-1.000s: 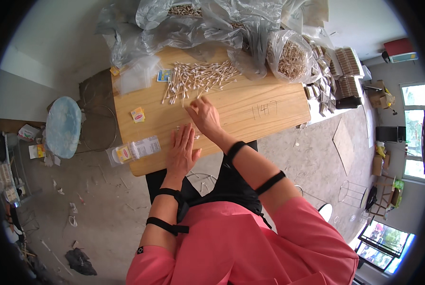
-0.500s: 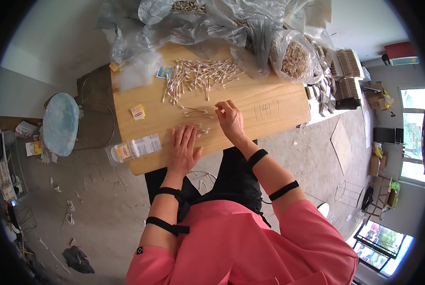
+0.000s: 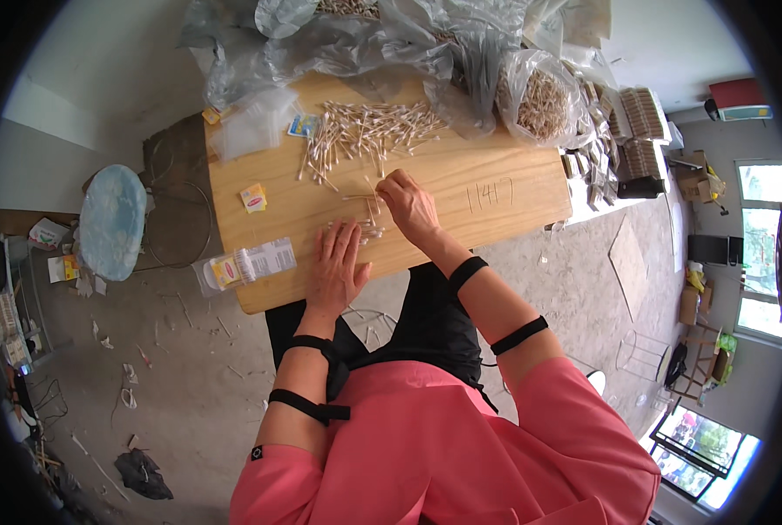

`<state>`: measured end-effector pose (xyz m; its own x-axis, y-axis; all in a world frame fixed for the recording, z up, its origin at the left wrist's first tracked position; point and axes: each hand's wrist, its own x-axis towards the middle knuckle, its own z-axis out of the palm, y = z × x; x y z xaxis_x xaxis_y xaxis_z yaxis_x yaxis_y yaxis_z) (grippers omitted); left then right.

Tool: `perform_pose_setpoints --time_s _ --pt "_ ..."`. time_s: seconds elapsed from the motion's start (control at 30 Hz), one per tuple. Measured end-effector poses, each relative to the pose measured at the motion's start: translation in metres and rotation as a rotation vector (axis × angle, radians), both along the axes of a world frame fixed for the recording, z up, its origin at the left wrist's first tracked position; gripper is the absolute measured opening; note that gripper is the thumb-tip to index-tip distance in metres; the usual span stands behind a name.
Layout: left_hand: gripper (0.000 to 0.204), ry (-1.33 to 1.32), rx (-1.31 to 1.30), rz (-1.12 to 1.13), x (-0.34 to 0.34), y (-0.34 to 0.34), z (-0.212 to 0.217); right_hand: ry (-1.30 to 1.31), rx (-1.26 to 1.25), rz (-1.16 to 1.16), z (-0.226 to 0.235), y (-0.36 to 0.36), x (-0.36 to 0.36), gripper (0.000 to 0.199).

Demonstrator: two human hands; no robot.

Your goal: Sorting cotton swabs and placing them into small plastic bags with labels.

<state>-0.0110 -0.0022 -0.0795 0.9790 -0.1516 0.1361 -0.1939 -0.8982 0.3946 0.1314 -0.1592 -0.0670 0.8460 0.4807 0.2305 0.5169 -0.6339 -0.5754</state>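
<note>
On the wooden table, the right hand pinched a few cotton swabs just below the big swab pile. Nearer the table's front edge, the left hand lay flat and open over a small swab bundle. A small plastic packet rested at the table's left front corner.

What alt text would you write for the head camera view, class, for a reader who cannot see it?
A person's right hand picks thin sticks from a loose pile of sticks on a wooden table, while the left hand lies flat near the front edge. Clear plastic bags crowd the far side.
</note>
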Motion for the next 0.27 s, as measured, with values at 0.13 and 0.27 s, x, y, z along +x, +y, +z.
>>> perform_pose_setpoints --time_s 0.13,0.27 --pt "0.076 -0.002 -0.010 0.010 -0.001 0.002 -0.002 0.076 -0.070 -0.077 0.008 0.003 -0.009 0.020" --pt "0.077 0.001 0.010 0.000 0.000 0.000 -0.003 0.240 -0.207 -0.235 -0.003 0.011 -0.022 0.032"
